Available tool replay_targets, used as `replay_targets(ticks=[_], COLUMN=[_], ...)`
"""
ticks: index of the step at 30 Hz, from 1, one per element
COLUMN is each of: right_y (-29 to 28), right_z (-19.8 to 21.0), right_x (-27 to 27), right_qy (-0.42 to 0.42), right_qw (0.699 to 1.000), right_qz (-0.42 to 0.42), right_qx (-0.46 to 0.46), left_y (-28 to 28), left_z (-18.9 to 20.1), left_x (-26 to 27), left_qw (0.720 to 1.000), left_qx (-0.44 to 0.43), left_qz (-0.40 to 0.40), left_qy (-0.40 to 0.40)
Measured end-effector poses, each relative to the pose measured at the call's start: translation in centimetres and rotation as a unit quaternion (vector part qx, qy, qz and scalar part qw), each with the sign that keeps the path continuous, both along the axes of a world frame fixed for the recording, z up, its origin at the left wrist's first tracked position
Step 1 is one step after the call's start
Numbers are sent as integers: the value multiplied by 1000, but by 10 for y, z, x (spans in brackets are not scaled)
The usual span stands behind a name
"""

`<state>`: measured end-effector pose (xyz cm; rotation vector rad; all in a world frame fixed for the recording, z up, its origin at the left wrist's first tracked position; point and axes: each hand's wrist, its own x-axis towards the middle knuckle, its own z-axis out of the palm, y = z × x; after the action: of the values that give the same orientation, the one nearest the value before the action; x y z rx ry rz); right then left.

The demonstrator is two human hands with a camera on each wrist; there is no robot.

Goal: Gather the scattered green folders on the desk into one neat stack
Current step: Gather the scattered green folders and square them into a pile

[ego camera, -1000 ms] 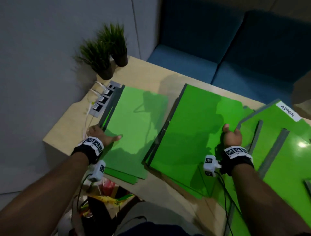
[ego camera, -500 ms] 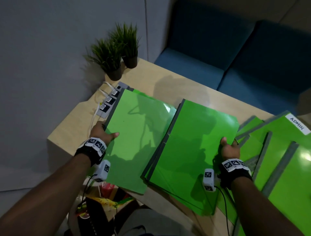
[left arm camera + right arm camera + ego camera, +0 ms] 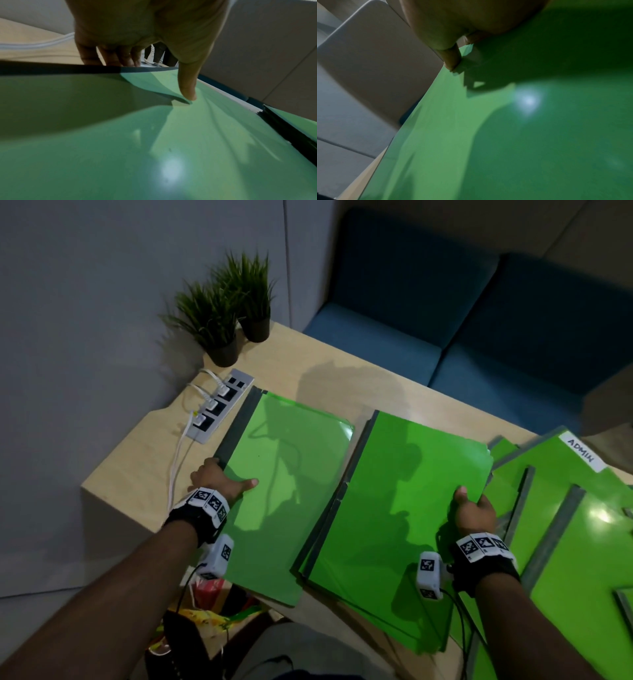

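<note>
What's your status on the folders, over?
Left hand grips the left green folder by its grey spine; right hand grips the middle green folder pile. Not yet stacked. Nothing in the way.

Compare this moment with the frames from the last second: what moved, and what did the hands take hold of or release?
The left hand lifted the left folder off the green sheets beneath it. The right hand raised the right pile at its right edge. Both hands kept their grip with thumbs on top; nothing was released. The ADMIN folder, power strip and potted plants stayed put.
</note>
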<state>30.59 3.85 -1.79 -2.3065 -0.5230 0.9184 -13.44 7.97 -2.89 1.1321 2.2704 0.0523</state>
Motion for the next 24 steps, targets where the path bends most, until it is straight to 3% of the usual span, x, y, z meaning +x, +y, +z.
replay_targets(ticks=[5, 10, 14, 16, 19, 22, 24], right_y=[-5, -8, -9, -10, -14, -14, -14], right_z=[3, 5, 5, 5, 3, 0, -1], right_x=[-2, -5, -5, -6, -8, -8, -8], right_qy=[9, -7, -8, -9, 4, 16, 22], right_qw=[1000, 1000, 1000, 999, 1000, 1000, 999], right_qz=[-12, -3, -5, -3, -7, -18, -21], right_qx=[-12, -18, -28, -31, -25, -18, -13], left_y=[5, 23, 26, 24, 18, 15, 17], left_z=[3, -1, -3, -4, -3, -5, -7], left_x=[10, -4, -8, -8, -8, -15, -21], left_qw=[997, 989, 996, 995, 999, 997, 995], left_qx=[-49, -132, -46, -4, 24, -42, -60], left_qz=[-24, -45, -1, 4, -19, -41, -67], left_qy=[59, 49, -75, -95, -44, 43, 52])
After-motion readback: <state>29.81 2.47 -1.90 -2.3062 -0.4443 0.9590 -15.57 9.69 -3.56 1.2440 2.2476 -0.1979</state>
